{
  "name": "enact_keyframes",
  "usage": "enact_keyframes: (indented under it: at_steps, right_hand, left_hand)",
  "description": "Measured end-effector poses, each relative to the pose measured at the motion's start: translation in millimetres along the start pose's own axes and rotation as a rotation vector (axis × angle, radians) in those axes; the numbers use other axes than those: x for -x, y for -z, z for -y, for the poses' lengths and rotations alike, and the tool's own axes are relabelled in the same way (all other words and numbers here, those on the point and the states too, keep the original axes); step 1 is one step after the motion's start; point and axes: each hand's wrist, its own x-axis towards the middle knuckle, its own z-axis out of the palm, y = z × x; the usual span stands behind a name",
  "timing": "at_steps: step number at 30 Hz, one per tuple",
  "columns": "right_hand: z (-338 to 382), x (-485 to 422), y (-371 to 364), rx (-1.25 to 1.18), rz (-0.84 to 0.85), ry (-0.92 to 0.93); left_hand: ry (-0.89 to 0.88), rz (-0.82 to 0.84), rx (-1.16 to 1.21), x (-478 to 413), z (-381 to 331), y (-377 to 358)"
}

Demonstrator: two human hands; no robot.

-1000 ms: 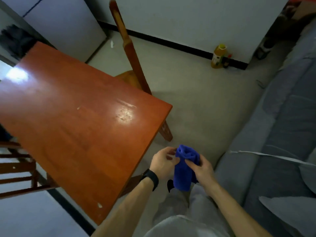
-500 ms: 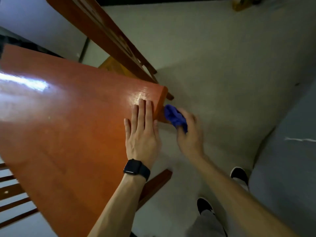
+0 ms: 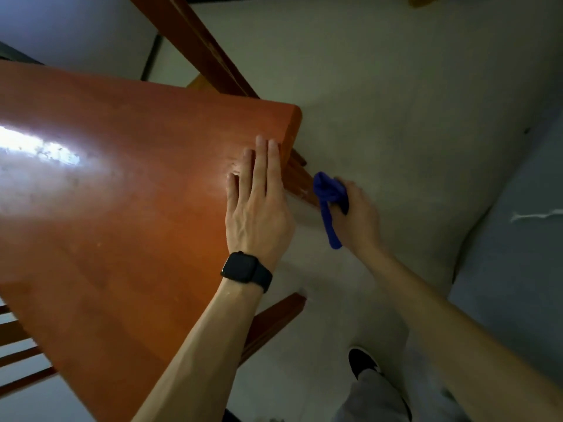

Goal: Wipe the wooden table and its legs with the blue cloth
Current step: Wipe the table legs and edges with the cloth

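**Left hand.** The left hand [image 3: 259, 205] is laid flat on the wooden table [image 3: 122, 208], with the fingers straight and closed together and the fingertips just short of the corner. Nothing is gripped by it. The placement is judged to be a brace, by which the body is steadied while it is bent over the table edge. A dark watch [image 3: 245, 271] is worn on the wrist behind this hand.

**Right hand.** The blue cloth [image 3: 329, 196] is bunched and clamped in the right hand [image 3: 356, 217], the fingers being curled round it. One tail of the cloth trails out of the grip toward the wrist. The bunched end projects ahead of the knuckles and is presented to the table leg [image 3: 300, 181], which descends from under the corner and lies between the two hands. Whether the cloth touches the leg or is only just beside it cannot be confirmed.

**Reason for the grip.** A compact wad is judged to suit a narrow leg better than a spread cloth would.

**Step in hand.** The upper part of this leg is judged to be under treatment. A second leg [image 3: 274, 321], below the left forearm, is not yet addressed.
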Motion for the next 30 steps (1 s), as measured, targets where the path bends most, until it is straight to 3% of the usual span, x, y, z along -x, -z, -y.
enact_keyframes:
  at_steps: [3,6,8,12,14,18,23,27,29,30]
  right_hand:
    - [30,7,2,-0.035,-0.009,0.188]
    - [27,-2,-1,-0.057,-0.056,0.291]
    - [5,-6,-5,-0.077,-0.058,0.266]
    - [-48,-20,-20,-0.045,-0.066,0.321]
    - [-59,-30,-31,-0.067,-0.08,0.413]
    - [-48,-56,-54,-0.171,-0.189,0.72]
    - [-71,-100,-92,-0.018,-0.281,1.072]
    - [-185,-127,-107,0.347,0.006,1.008]
    - [-211,-134,-94,0.437,0.153,0.839]
    - [-207,-132,-86,0.391,0.141,0.749]
  left_hand:
    - [-0.251,-0.051,-0.08,19,-6,-4]
    - [-0.304,-0.083,-0.048,38,-14,-36]
    - [-0.189,-0.059,0.082,48,-16,-73]
    - [0.476,-0.059,0.574,49,-14,-146]
    - [0.675,-0.105,0.781,36,-9,-175]
    - [0.526,-0.255,0.961,14,-11,-220]
    - [0.542,-0.43,1.052,4,-6,-259]
    - [0.533,-0.471,1.09,-1,-8,-267]
    - [0.52,-0.471,1.1,3,-5,-265]
    - [0.515,-0.464,1.12,6,-3,-262]
